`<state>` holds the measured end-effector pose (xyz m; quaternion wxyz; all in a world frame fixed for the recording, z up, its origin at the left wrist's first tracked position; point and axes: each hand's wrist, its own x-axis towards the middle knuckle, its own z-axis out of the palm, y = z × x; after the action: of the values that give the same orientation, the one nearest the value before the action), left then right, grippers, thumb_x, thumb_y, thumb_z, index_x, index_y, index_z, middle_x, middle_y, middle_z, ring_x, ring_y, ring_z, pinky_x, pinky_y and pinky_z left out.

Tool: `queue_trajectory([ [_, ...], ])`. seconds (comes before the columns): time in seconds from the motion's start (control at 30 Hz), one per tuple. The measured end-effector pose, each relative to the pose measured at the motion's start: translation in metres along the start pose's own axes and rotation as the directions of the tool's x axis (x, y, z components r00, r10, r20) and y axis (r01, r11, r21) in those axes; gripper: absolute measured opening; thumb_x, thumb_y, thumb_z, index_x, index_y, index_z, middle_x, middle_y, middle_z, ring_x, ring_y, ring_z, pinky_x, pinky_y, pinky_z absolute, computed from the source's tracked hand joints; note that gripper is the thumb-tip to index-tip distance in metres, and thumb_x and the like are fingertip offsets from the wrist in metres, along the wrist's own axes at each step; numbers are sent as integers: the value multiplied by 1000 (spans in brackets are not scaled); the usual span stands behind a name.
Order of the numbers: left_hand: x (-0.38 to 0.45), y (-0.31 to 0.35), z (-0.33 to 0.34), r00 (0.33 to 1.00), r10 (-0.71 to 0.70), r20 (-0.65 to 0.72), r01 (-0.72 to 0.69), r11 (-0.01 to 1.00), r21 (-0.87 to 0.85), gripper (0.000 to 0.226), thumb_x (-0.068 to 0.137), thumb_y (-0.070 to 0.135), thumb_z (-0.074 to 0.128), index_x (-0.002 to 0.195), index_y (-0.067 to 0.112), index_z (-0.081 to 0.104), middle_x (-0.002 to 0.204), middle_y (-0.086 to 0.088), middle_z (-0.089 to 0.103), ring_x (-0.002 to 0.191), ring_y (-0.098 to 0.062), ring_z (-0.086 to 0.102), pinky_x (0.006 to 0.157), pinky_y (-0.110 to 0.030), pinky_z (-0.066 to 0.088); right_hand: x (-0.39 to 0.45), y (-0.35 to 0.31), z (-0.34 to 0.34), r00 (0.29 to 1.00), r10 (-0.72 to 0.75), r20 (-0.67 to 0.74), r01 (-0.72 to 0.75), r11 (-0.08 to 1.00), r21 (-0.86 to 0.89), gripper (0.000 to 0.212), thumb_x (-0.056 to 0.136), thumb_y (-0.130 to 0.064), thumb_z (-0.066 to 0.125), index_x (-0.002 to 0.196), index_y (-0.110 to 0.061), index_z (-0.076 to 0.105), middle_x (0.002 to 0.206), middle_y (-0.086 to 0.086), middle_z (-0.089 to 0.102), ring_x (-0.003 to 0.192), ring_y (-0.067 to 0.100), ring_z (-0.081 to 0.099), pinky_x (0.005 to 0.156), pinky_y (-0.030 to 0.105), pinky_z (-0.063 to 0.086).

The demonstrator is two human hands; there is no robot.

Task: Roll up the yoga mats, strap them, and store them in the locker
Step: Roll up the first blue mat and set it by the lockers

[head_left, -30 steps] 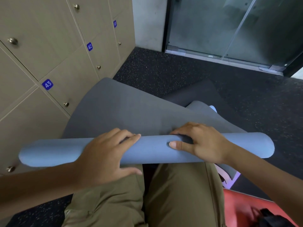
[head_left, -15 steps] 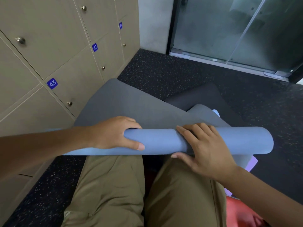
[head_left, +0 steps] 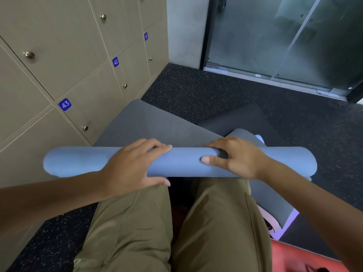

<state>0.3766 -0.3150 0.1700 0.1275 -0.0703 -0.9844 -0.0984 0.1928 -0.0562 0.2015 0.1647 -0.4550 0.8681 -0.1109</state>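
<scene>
both the left hand [head_left: 133, 165] and right hand [head_left: 238, 157] curled over the soft, springy mat [head_left: 184, 161] roll lying across the near knees, best gripped mid-roll to stop it unwinding.

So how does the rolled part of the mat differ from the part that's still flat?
The rolled part is a light blue tube lying crosswise above the knees, while the flat part is a grey sheet stretching away toward the lockers. The left hand and right hand both hold the rolled part; neither grips the flat part. The rolled part shows the blue face, the flat part the grey one. Both belong to one mat.
</scene>
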Motion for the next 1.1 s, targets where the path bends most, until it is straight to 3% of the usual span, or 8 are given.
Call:
queue_trajectory([
  [0.13,8,-7,4,998,-5,63,1,998,59,100,67,84,60,144,20,54,122,10,57,103,-18,61,82,-37,56,10,3,-1,1000,5,27,-4,999,-38,80,81,-93,17,118,-38,64,110,-13,67,104,10,56,92,42,50],
  [0.3,32,-16,-8,970,-128,206,159,977,-143,82,60,82,68,131,41,61,113,22,59,103,-1,58,84,-23,42,1,9,5,968,-113,-226,53,965,-256,80,88,-84,24,125,-28,66,110,-6,61,102,19,54,90,42,47],
  [0.4,49,-27,-13,936,-153,316,235,942,-239,65,63,70,83,119,43,67,109,23,64,103,0,59,92,-28,47,-4,15,8,946,-178,-271,55,911,-408,88,81,-90,35,133,-24,61,116,-3,60,104,24,56,87,43,45],
  [0.57,70,-42,-16,849,-166,501,375,858,-351,55,63,72,76,110,43,69,104,23,70,96,2,65,92,-37,53,7,21,10,958,-128,-257,38,944,-328,91,73,-90,42,135,-26,59,116,-6,63,106,23,57,89,40,41],
  [0.7,76,-40,-14,843,-180,507,302,939,-168,67,70,88,54,122,46,62,114,23,58,103,-3,59,95,-39,50,26,28,-6,996,-35,-78,15,972,-235,91,70,-91,38,139,-33,54,121,-9,60,113,19,54,95,39,41],
  [0.8,71,-37,-13,934,-153,324,181,982,-58,79,79,87,47,146,45,48,127,23,42,111,-5,52,95,-35,47,39,31,-15,1000,-1,11,1,998,-60,70,79,-79,61,132,-33,60,117,-7,63,111,18,57,98,40,45],
  [0.9,61,-32,-1,984,-59,166,35,989,144,99,77,90,39,150,24,47,128,6,51,106,-21,59,87,-42,52,51,33,-25,992,47,115,-61,991,117,48,85,-63,69,123,-34,66,115,-12,67,110,14,59,100,33,45],
  [1.1,62,-29,24,972,-151,181,75,927,368,109,57,92,62,134,15,53,110,0,59,89,-26,62,78,-43,51,73,43,-29,959,93,267,-154,964,218,46,84,-68,66,117,-36,69,115,-17,68,107,3,61,95,27,43],
])
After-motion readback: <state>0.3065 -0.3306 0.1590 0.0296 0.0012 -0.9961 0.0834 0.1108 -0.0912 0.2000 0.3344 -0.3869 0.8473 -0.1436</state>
